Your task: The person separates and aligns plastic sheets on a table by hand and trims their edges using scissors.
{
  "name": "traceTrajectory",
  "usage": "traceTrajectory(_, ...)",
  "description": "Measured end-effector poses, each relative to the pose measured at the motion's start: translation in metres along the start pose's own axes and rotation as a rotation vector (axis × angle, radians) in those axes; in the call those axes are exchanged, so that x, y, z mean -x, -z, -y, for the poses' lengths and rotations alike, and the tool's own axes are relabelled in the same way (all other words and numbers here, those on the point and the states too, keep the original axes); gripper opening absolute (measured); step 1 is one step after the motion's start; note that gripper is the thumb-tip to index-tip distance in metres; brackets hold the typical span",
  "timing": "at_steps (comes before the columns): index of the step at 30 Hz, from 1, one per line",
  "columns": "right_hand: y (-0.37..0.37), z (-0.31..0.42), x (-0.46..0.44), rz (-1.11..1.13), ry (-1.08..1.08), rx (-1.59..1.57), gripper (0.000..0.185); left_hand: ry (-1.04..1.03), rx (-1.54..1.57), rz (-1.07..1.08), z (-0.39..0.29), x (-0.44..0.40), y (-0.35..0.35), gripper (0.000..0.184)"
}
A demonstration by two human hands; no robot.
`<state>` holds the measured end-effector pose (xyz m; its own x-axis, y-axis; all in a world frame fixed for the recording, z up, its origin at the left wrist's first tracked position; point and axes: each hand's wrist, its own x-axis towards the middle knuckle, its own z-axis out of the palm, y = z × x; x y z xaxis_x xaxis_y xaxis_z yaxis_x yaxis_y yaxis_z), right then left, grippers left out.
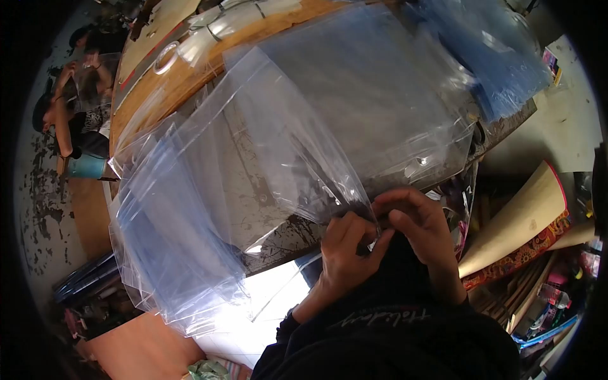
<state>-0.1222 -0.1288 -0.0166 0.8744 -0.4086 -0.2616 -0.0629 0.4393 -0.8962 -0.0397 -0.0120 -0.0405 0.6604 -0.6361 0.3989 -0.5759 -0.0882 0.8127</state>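
Film (310, 158) is apparently being worked beside table (250, 209), pinched by left hand (348, 248); right hand (422, 231) curled, grip indeterminable; steadiness seems required.

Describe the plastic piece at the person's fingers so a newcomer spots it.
At the near edge of the scuffed dark table, find the left hand and right hand, close together. From their fingertips, a clear plastic piece runs up and leftward across the tabletop. Unlike the bluish stack drooping over the edge farther left, its end reaches the fingers.
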Motion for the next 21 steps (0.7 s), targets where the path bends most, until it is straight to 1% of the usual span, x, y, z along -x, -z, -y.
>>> traceTrajectory(2, -0.001, -0.002, -0.001, 0.005, 0.004, 0.019, 0.025, 0.001, 0.01, 0.043, -0.001, -0.001, 0.006, 0.024)
traceTrajectory(4, 0.001, -0.003, -0.002, 0.011, 0.012, 0.017, 0.028, 0.067, -0.004, 0.132, -0.005, -0.003, 0.01, 0.02)
traceTrajectory(8, 0.004, -0.004, -0.004, 0.014, 0.028, 0.08, 0.029, 0.093, 0.011, 0.128, -0.005, -0.002, 0.01, 0.016)
traceTrajectory(10, 0.005, -0.005, -0.005, 0.003, 0.062, 0.157, 0.03, 0.127, 0.074, 0.11, -0.005, -0.002, 0.012, 0.014)
traceTrajectory(11, 0.006, -0.003, -0.006, 0.004, 0.059, 0.157, 0.03, 0.13, 0.073, 0.109, -0.004, -0.002, 0.012, 0.014)
traceTrajectory(13, 0.007, 0.002, -0.006, -0.096, -0.037, 0.118, 0.028, 0.129, 0.135, 0.086, -0.002, -0.002, 0.012, 0.015)
traceTrajectory(16, 0.008, -0.002, -0.007, -0.108, 0.0, 0.153, 0.027, 0.108, 0.127, 0.067, 0.001, 0.0, 0.012, 0.014)
traceTrajectory(21, 0.01, -0.002, -0.008, -0.089, -0.032, 0.127, 0.025, 0.129, 0.129, 0.065, -0.001, -0.001, 0.014, 0.012)
